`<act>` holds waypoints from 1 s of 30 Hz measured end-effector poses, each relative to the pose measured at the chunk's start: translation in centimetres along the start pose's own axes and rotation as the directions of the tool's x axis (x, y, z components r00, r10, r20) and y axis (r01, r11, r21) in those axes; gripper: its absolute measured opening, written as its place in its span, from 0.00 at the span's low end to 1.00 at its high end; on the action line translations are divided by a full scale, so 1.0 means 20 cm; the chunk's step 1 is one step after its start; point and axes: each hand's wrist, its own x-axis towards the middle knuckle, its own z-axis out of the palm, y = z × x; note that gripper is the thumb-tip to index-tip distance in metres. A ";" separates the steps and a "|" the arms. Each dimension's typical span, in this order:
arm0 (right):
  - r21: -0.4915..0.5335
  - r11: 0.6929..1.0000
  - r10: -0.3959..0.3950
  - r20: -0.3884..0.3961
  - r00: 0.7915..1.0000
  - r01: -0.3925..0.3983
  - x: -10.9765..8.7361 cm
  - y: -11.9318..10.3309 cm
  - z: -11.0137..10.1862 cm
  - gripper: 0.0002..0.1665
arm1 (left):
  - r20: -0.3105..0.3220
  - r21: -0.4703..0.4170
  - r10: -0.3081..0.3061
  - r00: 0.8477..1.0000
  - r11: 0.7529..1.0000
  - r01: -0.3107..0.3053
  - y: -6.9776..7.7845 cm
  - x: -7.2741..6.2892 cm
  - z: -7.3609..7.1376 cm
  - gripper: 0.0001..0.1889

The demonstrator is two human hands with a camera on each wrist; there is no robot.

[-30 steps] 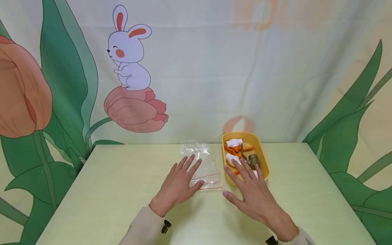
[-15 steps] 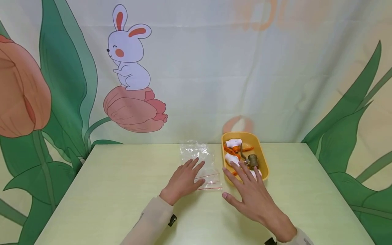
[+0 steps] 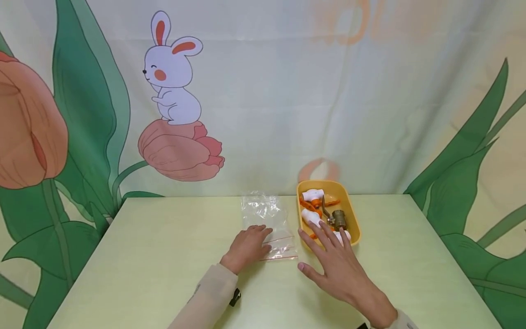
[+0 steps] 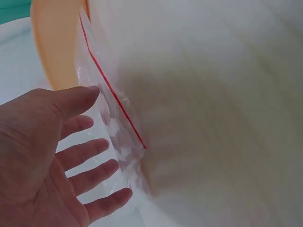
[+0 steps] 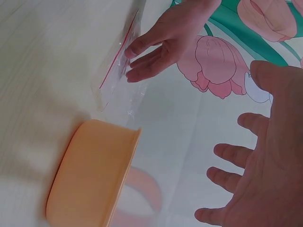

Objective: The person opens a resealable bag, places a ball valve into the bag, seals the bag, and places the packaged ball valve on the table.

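My left hand [image 3: 248, 246] hovers low over the near end of a clear zip bag [image 3: 263, 209], its fingers loosely bent. In the left wrist view, thumb and fingers stand apart, close to the bag's red-lined edge [image 4: 113, 92], with nothing between them. My right hand [image 3: 339, 269] is spread, palm down, above the near rim of a yellow plastic tray [image 3: 343, 197]. Inside the tray lie white pipe valves [image 3: 313, 195] with orange handles and a dull brass-coloured valve [image 3: 339, 220] with a metal lever. The right fingers partly cover the white valve at the near end.
The bag lies flat on a pale green table [image 3: 172, 246], just left of the tray. Behind the table's back edge hangs a cloth backdrop [image 3: 255, 114] printed with a rabbit and tulips. Both forearms come in from the near edge.
My left hand has moved slightly right and down toward the bag's near end, its fingers bending from straight. The right hand stays nearly where it was; bag and tray keep their places.
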 end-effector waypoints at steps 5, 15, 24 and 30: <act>-0.003 1.000 0.006 0.004 1.000 -0.006 0.00 0.00 0.01 0.41 | -0.040 0.003 0.023 0.999 1.000 -0.023 -0.01 -0.01 0.02 0.20; -0.014 1.000 0.003 -0.006 1.000 -0.003 0.00 0.00 0.01 0.41 | -0.141 0.047 0.082 0.987 0.996 -0.076 -0.03 0.01 0.03 0.06; -0.013 1.000 0.026 0.006 1.000 -0.026 0.00 0.00 -0.01 0.41 | -0.192 0.059 0.069 0.979 0.997 -0.059 -0.02 0.01 0.00 0.06; -0.011 0.999 0.032 -0.006 0.999 -0.032 0.01 0.00 -0.02 0.41 | -0.212 0.002 0.027 0.977 1.000 -0.027 -0.01 0.00 -0.07 0.09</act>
